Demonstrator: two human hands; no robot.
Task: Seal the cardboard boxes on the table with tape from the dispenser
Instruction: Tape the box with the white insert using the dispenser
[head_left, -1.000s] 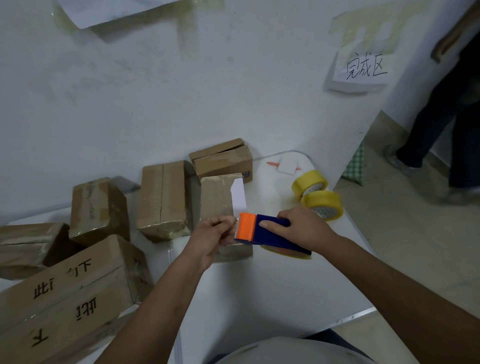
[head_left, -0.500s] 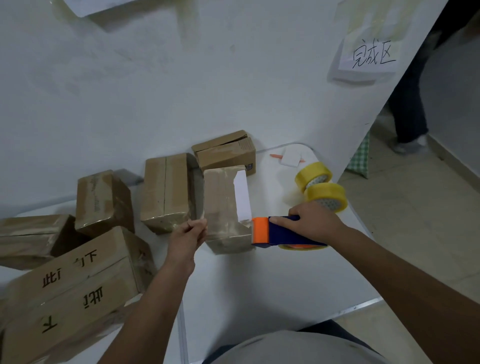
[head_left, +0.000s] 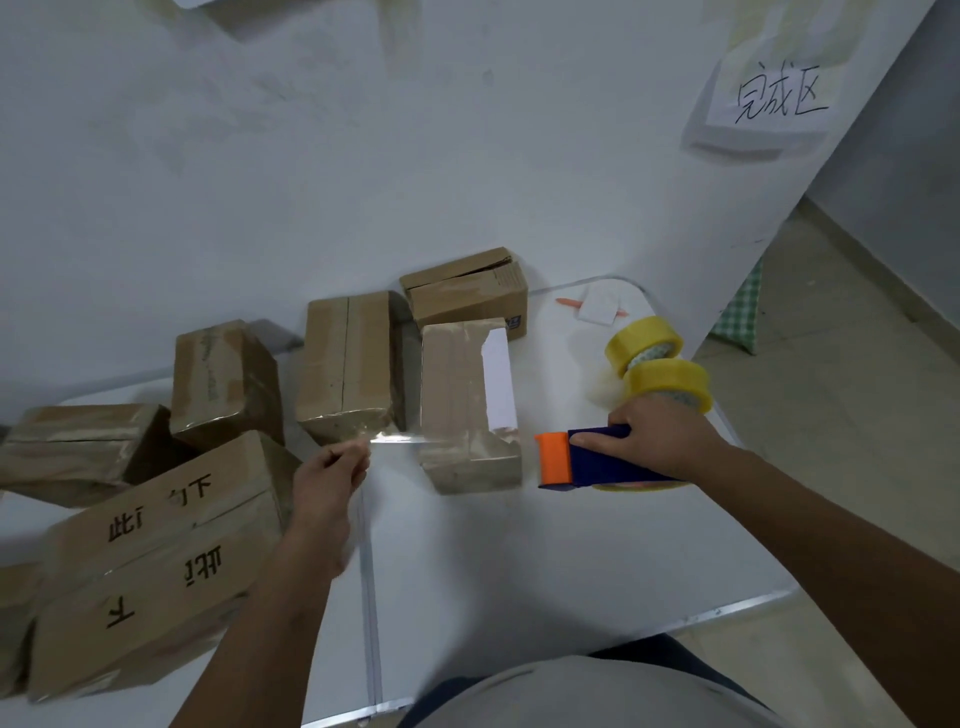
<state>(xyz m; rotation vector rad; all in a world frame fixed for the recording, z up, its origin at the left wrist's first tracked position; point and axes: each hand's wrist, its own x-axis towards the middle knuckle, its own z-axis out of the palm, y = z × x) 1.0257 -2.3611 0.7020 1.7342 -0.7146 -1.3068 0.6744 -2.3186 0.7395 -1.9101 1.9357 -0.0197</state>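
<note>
The white folding table (head_left: 545, 561) is carrying everything, and across it the hands are now standing well apart where a second ago they were meeting at the dispenser's mouth: a clear strip of tape (head_left: 395, 439) is stretching between them, crossing above the near end of the middle cardboard box (head_left: 467, 405), so a length is being paid out and, as I judge it, the next thing is laying it down over that box's seam. Going by size, the long printed carton (head_left: 150, 566) is lying at the near left with its flaps looking closed; behind it the other boxes are sitting shut as well, including the tall one beside the middle box (head_left: 348, 364) and the small one at the back (head_left: 467, 291), whose top flap is lifting slightly. None is showing its contents, and most are already wearing glossy old tape. The right hand (head_left: 654, 441) is wrapping its fingers round the blue tape dispenser (head_left: 597, 462) with its orange head, held just right of the middle box. The left hand (head_left: 327, 478) is pinching the free end of the strip between thumb and fingertips. Two yellow tape rolls (head_left: 660, 364) are resting behind the right hand, near the table's far corner.
</note>
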